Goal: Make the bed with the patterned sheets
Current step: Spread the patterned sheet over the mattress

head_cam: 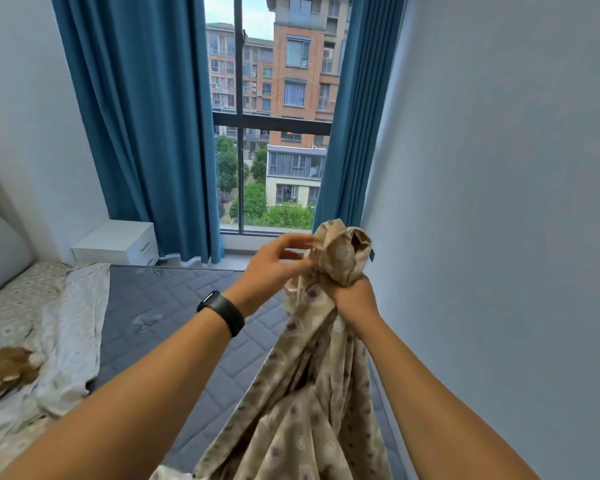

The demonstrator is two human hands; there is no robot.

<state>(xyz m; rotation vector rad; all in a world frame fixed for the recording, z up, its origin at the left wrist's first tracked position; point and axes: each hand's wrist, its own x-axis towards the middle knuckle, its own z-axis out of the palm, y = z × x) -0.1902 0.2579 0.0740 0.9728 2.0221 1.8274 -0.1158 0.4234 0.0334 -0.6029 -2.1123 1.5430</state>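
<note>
Right hand (352, 297) grips the bunched patterned sheet (312, 403); left hand (274, 268) pinches its top, seemingly hunting a corner. Limp, light cloth.

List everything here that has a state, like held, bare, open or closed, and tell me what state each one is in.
Patterned sheet: bunched, lifted, hanging down from the hands.
Right hand: fist gripping the sheet.
Left hand: fingers pinching the sheet's top.
Mattress: grey, mostly bare.
White floral bedding: crumpled on the mattress's left side.
Curtains: parted.
Window: uncovered between the curtains.
Nightstand: drawers closed.
</note>
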